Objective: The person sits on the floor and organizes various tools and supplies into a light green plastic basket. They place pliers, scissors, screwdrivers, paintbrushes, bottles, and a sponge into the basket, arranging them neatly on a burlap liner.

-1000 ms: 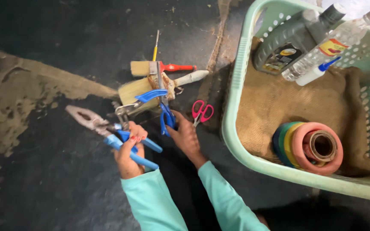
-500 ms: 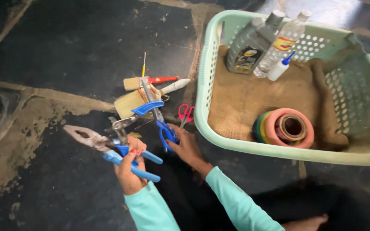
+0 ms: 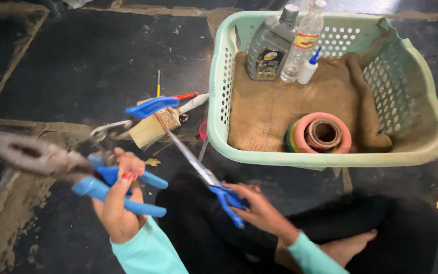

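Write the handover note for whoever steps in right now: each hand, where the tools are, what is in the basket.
Left hand: shut on the blue-handled pliers, raised above the floor, image blurred.
Right hand: shut on the blue handle of the long scissors, blades pointing toward the tool pile.
On the floor: paintbrush, red-handled tool, a blue-handled tool, small pink scissors beside the basket.
In the green basket: grey bottle, clear bottle, small white bottle, tape rolls on burlap.
Both held tools are outside the basket.
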